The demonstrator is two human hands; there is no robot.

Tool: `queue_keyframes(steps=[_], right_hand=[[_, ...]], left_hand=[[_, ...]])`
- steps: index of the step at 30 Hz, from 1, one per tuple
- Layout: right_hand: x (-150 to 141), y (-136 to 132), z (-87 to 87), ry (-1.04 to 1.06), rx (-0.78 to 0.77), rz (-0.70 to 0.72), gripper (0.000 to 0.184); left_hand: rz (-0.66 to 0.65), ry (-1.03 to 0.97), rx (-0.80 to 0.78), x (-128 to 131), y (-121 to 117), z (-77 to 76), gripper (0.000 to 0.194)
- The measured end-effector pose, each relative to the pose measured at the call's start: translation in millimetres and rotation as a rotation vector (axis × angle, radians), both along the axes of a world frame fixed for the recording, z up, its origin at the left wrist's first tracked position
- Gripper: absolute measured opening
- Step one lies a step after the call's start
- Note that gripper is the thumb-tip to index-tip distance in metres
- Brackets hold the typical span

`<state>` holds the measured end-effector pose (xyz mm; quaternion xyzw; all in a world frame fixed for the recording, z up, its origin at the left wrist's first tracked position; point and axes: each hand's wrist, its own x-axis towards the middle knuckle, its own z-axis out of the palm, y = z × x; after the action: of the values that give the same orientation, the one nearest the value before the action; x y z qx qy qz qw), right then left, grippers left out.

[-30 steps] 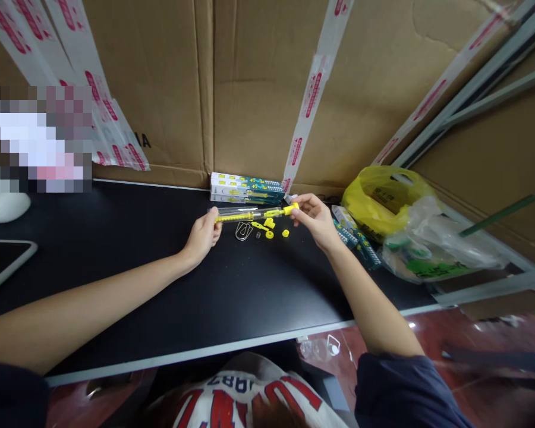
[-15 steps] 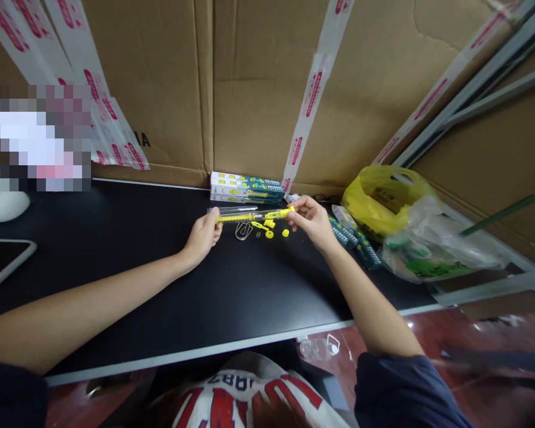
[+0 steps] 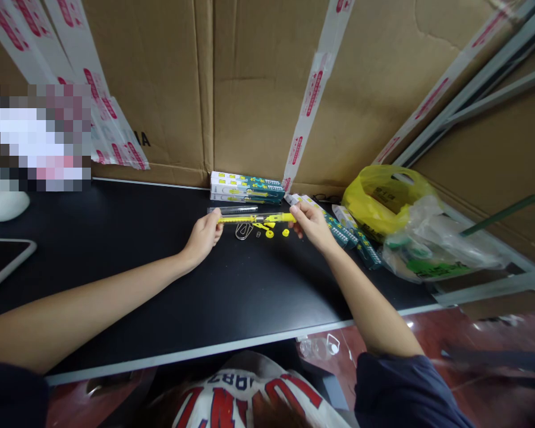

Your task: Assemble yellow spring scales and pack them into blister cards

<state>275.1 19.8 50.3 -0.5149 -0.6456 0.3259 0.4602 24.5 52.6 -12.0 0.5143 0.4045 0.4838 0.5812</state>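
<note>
A spring scale, a clear tube with a yellow graduated strip and a spring inside, is held level above the black table. My left hand is closed round its left end. At the right end, my right hand pinches the yellow end piece, which meets the tube. Beneath it lie a bent wire hook, a yellow ring-like cap, another small yellow cap and further yellow parts, partly hidden by the tube. Another clear tube lies just behind.
Stacked boxes with spring scale pictures stand against the cardboard wall. More such boxes lie by my right hand, beside a yellow plastic bag and a clear bag. A tablet-like device is at the left.
My right hand has moved slightly down with the yellow end piece, which now lines up with the tube and sits further into it. My left hand has stayed put.
</note>
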Motion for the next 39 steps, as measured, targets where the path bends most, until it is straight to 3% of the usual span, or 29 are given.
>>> queue_keyframes(steps=[10, 16, 25, 39], right_hand=[[-0.7, -2.7, 0.1, -0.127, -0.058, -0.025, 0.065], [-3.3, -4.7, 0.1, -0.137, -0.09, 0.051, 0.069], [-1.2, -4.6, 5.5, 0.055, -0.107, 0.1, 0.035], [2.8, -5.1, 7.8, 0.055, -0.041, 0.155, 0.033]], left_hand=[[-0.007, 0.014, 0.02, 0.6, -2.6, 0.0, 0.038], [-0.003, 0.015, 0.026, 1.4, -3.1, 0.4, 0.038], [0.015, -0.009, -0.001, 0.2, -1.2, 2.0, 0.041], [0.019, -0.018, 0.004, -0.2, -0.5, 0.7, 0.041]])
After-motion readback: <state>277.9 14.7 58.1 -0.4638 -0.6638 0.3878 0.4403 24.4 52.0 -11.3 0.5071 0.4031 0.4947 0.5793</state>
